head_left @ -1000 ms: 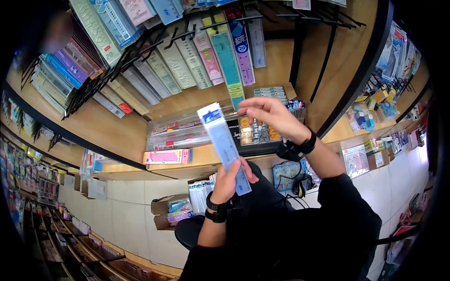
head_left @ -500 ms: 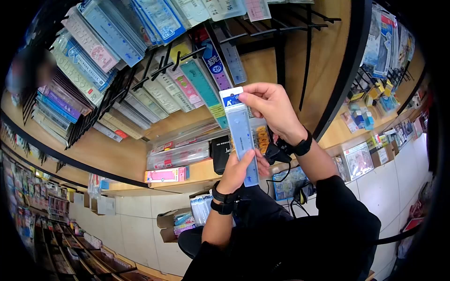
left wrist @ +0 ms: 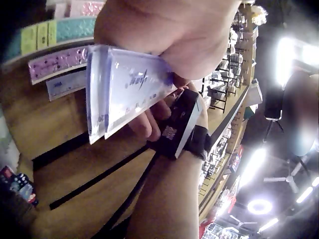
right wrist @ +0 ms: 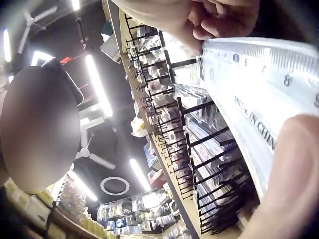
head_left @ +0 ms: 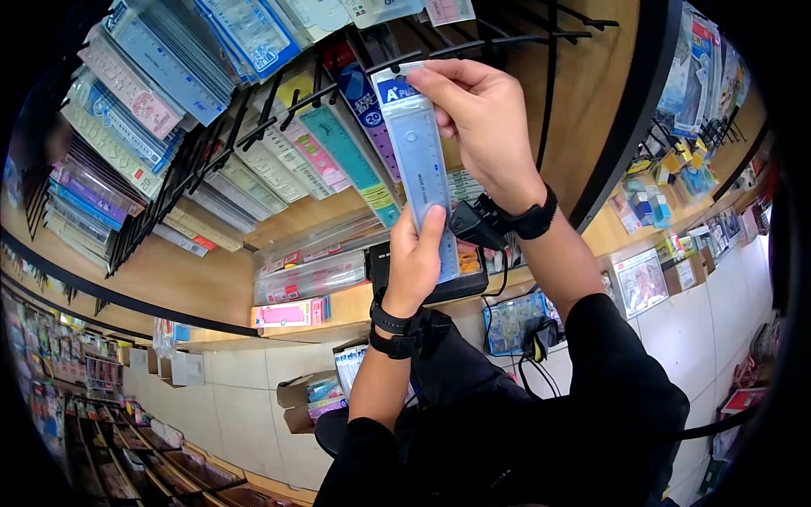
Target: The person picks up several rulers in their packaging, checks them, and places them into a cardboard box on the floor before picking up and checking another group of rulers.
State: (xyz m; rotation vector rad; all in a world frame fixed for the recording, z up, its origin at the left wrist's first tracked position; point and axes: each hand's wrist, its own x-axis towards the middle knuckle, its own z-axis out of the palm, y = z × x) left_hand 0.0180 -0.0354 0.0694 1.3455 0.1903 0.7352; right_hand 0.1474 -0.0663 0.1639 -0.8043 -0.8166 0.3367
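Both hands hold a translucent blue ruler (head_left: pixel 422 160) in clear packaging with a blue-and-white header (head_left: pixel 400 89). My left hand (head_left: pixel 414 258) grips its lower part, thumb across the front. My right hand (head_left: pixel 490 127) pinches the header's upper right corner between thumb and fingers. The header's top edge is close to a black display hook (head_left: pixel 387 65) in the head view. In the left wrist view, the packaged ruler's end (left wrist: pixel 132 89) shows two layered edges below the left palm. Scale marks and printed lettering on the ruler (right wrist: pixel 259 94) fill the right side of the right wrist view.
Packaged rulers in teal (head_left: pixel 338 148) and other colours hang on hooks at left. A black case (head_left: pixel 380 266) sits on the lower shelf behind the left hand. A dark shelf upright (head_left: pixel 621 127) stands right of the right forearm. An open carton (head_left: pixel 296 406) is on the floor.
My right hand, apart from the ruler at first, now pinches its header. Both hands have raised the ruler toward the hooks, and it stands more upright. The head view has shifted slightly.
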